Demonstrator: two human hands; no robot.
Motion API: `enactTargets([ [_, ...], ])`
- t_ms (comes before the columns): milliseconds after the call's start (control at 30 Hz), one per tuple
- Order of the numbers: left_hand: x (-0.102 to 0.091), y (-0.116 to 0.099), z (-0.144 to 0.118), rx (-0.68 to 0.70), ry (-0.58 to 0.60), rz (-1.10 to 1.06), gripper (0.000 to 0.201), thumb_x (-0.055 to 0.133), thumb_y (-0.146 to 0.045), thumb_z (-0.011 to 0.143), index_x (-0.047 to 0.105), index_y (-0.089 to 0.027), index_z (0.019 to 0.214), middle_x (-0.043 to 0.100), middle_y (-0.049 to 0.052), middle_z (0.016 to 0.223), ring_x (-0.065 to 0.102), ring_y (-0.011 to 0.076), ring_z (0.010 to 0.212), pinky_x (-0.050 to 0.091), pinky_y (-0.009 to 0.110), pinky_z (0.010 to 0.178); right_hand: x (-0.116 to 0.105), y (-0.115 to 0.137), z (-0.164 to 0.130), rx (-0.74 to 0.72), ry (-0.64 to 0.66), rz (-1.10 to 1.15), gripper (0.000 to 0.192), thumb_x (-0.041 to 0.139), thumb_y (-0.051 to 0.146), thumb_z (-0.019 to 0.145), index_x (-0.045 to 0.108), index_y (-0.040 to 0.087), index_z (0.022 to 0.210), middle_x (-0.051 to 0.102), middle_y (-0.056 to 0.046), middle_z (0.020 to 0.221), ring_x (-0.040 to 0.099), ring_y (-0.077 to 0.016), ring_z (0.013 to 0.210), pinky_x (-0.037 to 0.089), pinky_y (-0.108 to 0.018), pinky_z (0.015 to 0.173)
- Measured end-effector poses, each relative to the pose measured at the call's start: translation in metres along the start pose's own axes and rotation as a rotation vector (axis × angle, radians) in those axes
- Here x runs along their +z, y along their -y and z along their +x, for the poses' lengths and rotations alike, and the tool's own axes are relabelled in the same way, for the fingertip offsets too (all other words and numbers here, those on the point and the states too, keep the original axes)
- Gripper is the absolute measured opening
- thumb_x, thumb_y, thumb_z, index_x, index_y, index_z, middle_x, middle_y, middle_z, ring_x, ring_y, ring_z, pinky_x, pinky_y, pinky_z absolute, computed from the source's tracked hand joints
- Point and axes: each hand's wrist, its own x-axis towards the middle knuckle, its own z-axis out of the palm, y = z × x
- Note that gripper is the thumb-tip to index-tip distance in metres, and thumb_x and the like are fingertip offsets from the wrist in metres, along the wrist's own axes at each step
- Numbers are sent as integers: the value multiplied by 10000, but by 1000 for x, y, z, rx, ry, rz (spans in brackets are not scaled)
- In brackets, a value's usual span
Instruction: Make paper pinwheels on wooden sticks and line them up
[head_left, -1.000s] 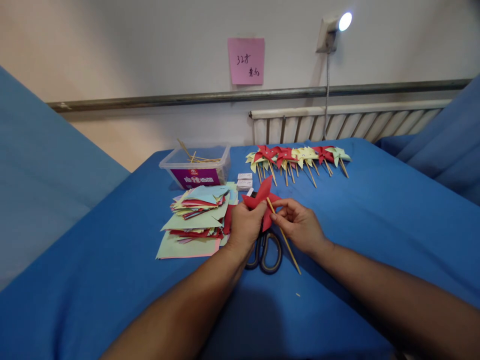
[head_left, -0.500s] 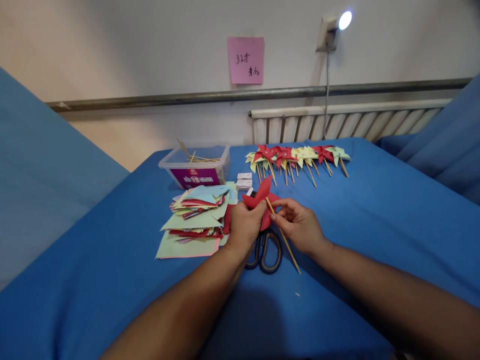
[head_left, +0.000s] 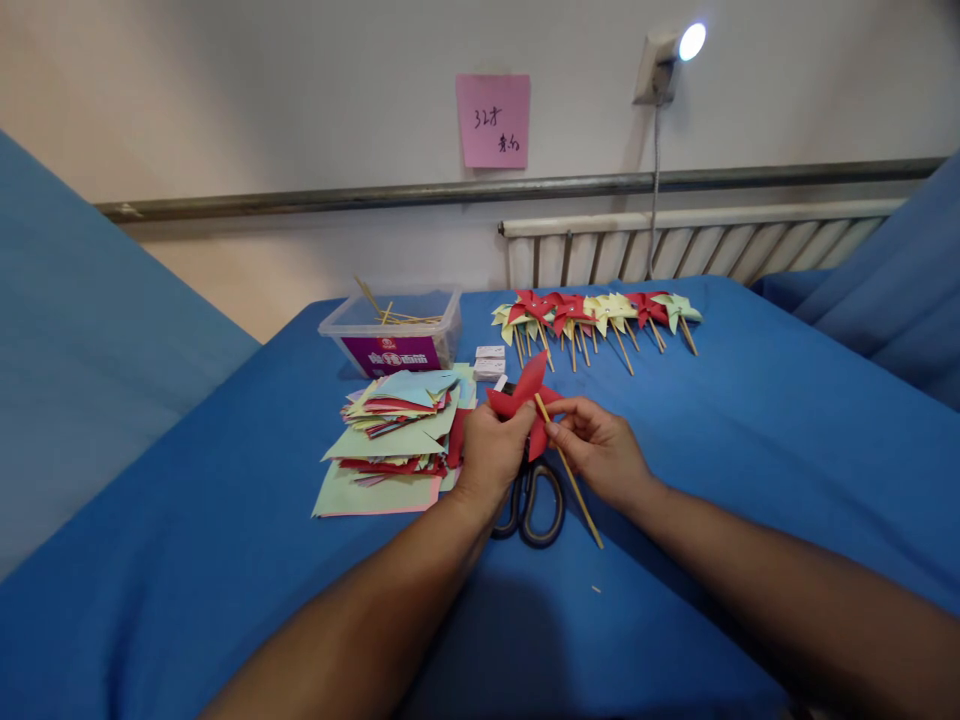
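Between my hands is a red paper pinwheel (head_left: 531, 377), its blades folded and one pointing up. A thin wooden stick (head_left: 577, 490) lies across it and slants down to the right. My left hand (head_left: 491, 445) is closed on the pinwheel, with the thumb at the stick's upper end. From the other side, my right hand (head_left: 596, 445) pinches the pinwheel and stick with thumb and fingertips. Below them lie scissors (head_left: 544, 505) with dark handles; their blades are hidden behind the hands and paper.
Stacked coloured paper (head_left: 390, 440) lies to the left. Behind it stands a clear plastic box (head_left: 397, 325) with sticks inside. Two small white boxes (head_left: 489, 364) sit right of that box. A row of finished pinwheels (head_left: 600, 312) lies at the back, before a radiator (head_left: 697, 245).
Both hands stay in almost the same place. The red pinwheel has turned slightly, and my right thumb has shifted a little against the stick.
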Motion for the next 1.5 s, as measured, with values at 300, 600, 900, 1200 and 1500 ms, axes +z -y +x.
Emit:
enactTargets([
  [300, 0, 3, 3, -10, -6, 32, 296, 715, -422, 611, 673, -129, 633, 569, -9, 532, 455, 103, 484, 335, 215, 450, 0, 1, 1, 18, 16, 47, 274, 679, 390, 745, 632, 173, 906, 552, 50, 570, 432, -72, 455, 313, -205, 432],
  [600, 0, 6, 5, 4, 7, 18, 286, 703, -411, 625, 649, -130, 619, 547, -9, 546, 439, 100, 505, 327, 208, 452, 0, 4, -1, 43, 21, 58, 293, 695, 383, 737, 602, 175, 922, 508, 76, 540, 405, -65, 416, 321, -196, 385],
  [900, -1, 3, 2, 6, 4, 27, 300, 698, -422, 627, 653, -125, 618, 548, -8, 543, 434, 100, 497, 337, 211, 448, 1, 2, -1, 49, 25, 53, 311, 694, 376, 742, 585, 176, 954, 520, 80, 546, 425, -63, 393, 356, -190, 360],
  [1200, 0, 4, 3, 7, -8, 28, 278, 696, -404, 623, 658, -129, 634, 551, -16, 556, 433, 98, 508, 338, 210, 461, 2, 3, -1, 49, 23, 44, 314, 702, 375, 734, 590, 180, 954, 523, 80, 539, 418, -60, 383, 340, -188, 357],
  [1500, -1, 2, 3, 75, -15, 71, 260, 674, -390, 652, 652, -132, 644, 563, -13, 582, 441, 103, 532, 359, 216, 492, 3, 7, -1, 53, 1, 22, 307, 725, 371, 713, 595, 182, 916, 498, 87, 520, 408, -60, 384, 316, -189, 363],
])
